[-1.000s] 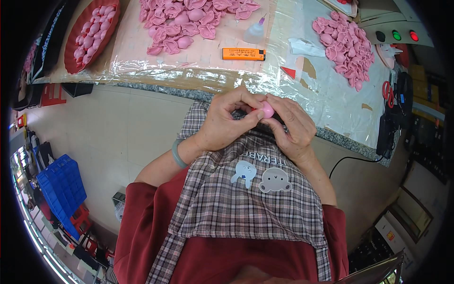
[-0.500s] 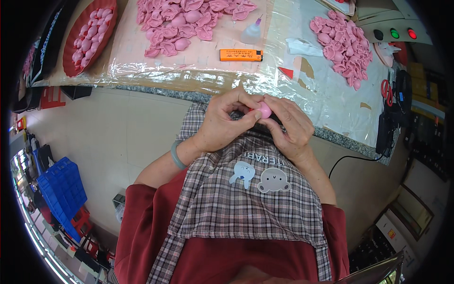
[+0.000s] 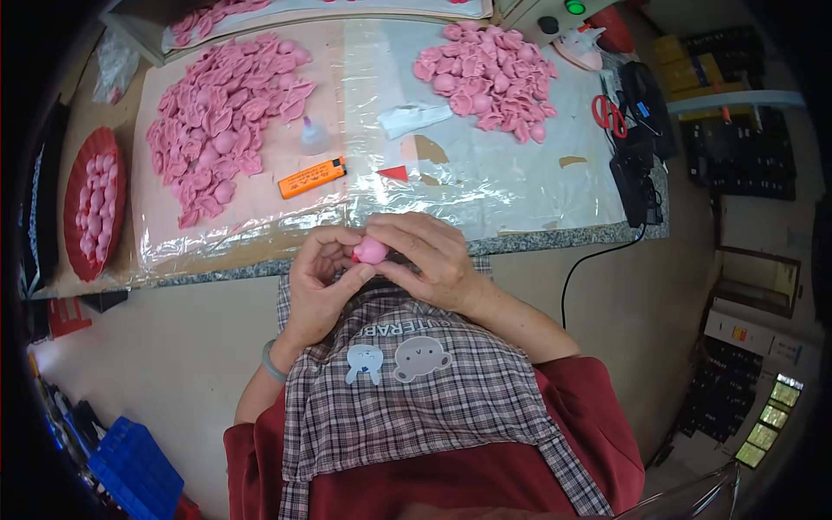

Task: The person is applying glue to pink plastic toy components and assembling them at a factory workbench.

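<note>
While both hands stay closed on the same small pink piece [image 3: 372, 251] as a second ago, the head view has tilted, so more of the worktop [image 3: 555, 230] shows beyond them; the hands themselves have hardly moved against the apron.

Left hand [image 3: 319, 282]: fingers curled up from below, thumb and fingertips pinching the left side of the pink piece. Right hand [image 3: 431, 260]: arched over the top, fingers pressing the piece from the right. The two hands touch around it, held just above the checked apron [image 3: 407, 390], at the near edge of the worktop. A speck of red shows at the piece's left; what it is, cannot tell.

On the clear plastic sheet [image 3: 485, 186]: a large heap of pink pieces [image 3: 221, 117] to the left, a second heap [image 3: 490, 74] to the right, well apart. Between them an orange lighter [image 3: 312, 177], a small clear bottle [image 3: 314, 137], a red triangle scrap [image 3: 394, 173]. Red tray [image 3: 74, 217] of pink pieces at the far left. Red-handled scissors [image 3: 611, 114] beyond the right heap.

Judgement: the grip is unchanged across the interval, so the work on this one piece looks to be mid-step, neither picked up fresh nor set down.
</note>
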